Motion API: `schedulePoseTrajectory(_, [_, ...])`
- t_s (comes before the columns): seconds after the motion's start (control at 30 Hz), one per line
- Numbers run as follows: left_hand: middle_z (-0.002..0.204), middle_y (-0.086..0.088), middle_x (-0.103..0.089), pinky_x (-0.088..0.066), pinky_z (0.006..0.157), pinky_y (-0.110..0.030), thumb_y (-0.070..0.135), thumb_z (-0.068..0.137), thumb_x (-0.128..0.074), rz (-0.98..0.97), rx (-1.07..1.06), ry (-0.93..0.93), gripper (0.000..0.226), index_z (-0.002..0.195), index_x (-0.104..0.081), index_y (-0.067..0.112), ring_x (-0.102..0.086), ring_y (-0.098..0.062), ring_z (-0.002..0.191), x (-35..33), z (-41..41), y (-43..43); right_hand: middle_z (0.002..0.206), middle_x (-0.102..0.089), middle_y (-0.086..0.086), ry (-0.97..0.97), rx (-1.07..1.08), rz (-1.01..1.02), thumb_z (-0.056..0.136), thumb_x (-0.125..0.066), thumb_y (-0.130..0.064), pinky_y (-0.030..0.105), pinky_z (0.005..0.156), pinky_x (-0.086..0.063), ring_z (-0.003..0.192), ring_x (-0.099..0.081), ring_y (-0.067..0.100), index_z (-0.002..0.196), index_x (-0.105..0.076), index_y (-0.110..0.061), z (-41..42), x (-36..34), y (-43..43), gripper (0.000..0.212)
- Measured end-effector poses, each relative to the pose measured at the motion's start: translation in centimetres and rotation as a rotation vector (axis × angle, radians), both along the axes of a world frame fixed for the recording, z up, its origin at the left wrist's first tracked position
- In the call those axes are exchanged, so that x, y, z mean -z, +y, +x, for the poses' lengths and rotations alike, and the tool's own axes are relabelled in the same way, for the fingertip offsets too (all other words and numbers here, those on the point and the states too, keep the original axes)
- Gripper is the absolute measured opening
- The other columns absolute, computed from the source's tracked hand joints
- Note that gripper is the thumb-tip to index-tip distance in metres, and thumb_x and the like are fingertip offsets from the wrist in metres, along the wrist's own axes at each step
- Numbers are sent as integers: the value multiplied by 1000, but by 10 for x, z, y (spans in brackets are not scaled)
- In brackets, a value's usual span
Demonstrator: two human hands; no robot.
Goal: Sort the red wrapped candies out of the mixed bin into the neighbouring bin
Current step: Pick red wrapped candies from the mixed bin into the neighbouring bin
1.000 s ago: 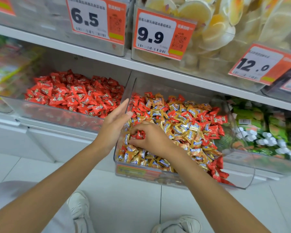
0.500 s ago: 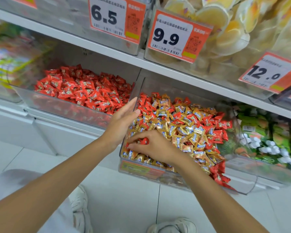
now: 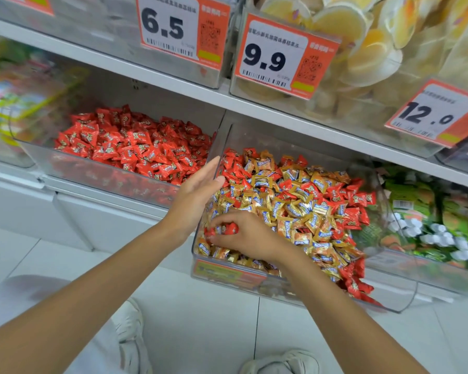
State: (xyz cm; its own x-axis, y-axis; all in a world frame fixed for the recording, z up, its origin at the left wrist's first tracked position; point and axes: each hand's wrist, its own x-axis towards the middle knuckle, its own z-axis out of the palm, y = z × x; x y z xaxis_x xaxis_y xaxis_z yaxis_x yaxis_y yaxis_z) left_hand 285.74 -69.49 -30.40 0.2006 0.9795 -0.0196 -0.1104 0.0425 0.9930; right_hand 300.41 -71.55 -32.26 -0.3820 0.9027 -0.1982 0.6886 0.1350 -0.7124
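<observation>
The clear mixed bin [image 3: 227, 276] holds gold and red wrapped candies [image 3: 303, 201] piled together. To its left stands a clear bin [image 3: 97, 176] filled only with red candies [image 3: 135, 147]. My right hand [image 3: 250, 236] rests low at the mixed bin's front left corner, fingers closed around red candies [image 3: 229, 228]. My left hand [image 3: 193, 195] is flat and open against the mixed bin's left wall, fingers pointing up and to the right, holding nothing.
A shelf edge above carries price tags reading 6.5 [image 3: 183, 28], 9.9 [image 3: 284, 58] and 12.0 [image 3: 435, 114]. A bin of green and white packets [image 3: 427, 220] sits to the right. White floor tiles and my white shoes [image 3: 131, 338] lie below.
My right hand has slid slightly down and toward the bin's front left corner with the red candies in it. The left hand stays against the bin wall. The view has shifted a little.
</observation>
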Motion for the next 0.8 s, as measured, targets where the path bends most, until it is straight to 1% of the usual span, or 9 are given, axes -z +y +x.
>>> schedulePoseTrajectory(0.07, [143, 18, -41, -35, 87, 6, 18, 98, -50, 5, 1, 8, 48, 145, -41, 24, -36, 9, 127, 0, 0, 0, 72, -51, 5, 184, 67, -82, 91, -67, -26, 29, 53, -35, 54, -40, 13, 93, -63, -11, 7, -6, -4, 15])
schedulePoseTrajectory(0.2, [142, 22, -40, -35, 97, -4, 22, 98, -50, 6, 12, 23, 49, 146, -39, 27, -36, 9, 128, 1, -1, 1, 56, -42, -5, 264, 170, -137, 96, -58, -32, 20, 42, -26, 44, -31, 10, 98, -52, -7, 31, -21, -14, 26])
schedulePoseTrajectory(0.37, [139, 25, -38, -33, 77, 10, 22, 98, -49, 17, -4, 71, 49, 146, -39, 28, -38, 18, 116, -1, -1, 0, 64, -45, 16, 358, 306, -194, 94, -59, -29, 20, 38, -27, 43, -35, 13, 105, -54, -8, 66, -38, -25, 24])
schedulePoseTrajectory(0.43, [136, 25, -38, -32, 74, 10, 20, 98, -50, 22, -15, 103, 50, 146, -39, 27, -38, 18, 115, -2, -1, 1, 89, -63, 18, 371, 363, -150, 94, -60, -27, 20, 39, -29, 45, -41, 11, 103, -56, -9, 78, -42, -28, 20])
schedulePoseTrajectory(0.5, [137, 23, -39, -33, 73, 10, 18, 98, -51, 33, -22, 145, 50, 146, -39, 24, -37, 12, 120, -4, -1, 3, 117, -64, 13, 384, 425, -109, 94, -61, -27, 20, 41, -31, 49, -46, 11, 100, -59, -14, 89, -46, -32, 14])
schedulePoseTrajectory(0.6, [138, 19, -41, -35, 84, 2, 20, 97, -54, 85, -25, 258, 51, 146, -40, 21, -39, 6, 124, -8, -3, 8, 97, -63, 18, 419, 497, -110, 94, -62, -26, 20, 39, -30, 48, -44, 13, 98, -61, -18, 105, -51, -40, 9])
schedulePoseTrajectory(0.7, [148, 7, -41, -36, 111, -28, 20, 95, -58, 104, -33, 346, 56, 147, -38, 17, -41, -6, 132, -11, -3, 10, 79, -57, 2, 476, 569, -60, 94, -62, -24, 18, 36, -31, 44, -44, 10, 96, -58, -10, 117, -57, -49, 16])
schedulePoseTrajectory(0.73, [148, 5, -42, -35, 113, -34, 19, 94, -59, 105, -38, 366, 56, 146, -39, 15, -43, -8, 132, -13, -3, 10, 75, -58, 1, 507, 593, -54, 94, -61, -23, 17, 34, -28, 41, -43, 8, 94, -55, -8, 120, -60, -53, 16])
schedulePoseTrajectory(0.8, [143, 7, -46, -37, 109, -32, 17, 94, -60, 125, -52, 390, 53, 144, -42, 13, -46, -7, 126, -17, -1, 6, 65, -63, -3, 586, 634, -65, 98, -55, -16, 17, 33, -22, 37, -38, 7, 91, -48, -9, 127, -63, -59, 13])
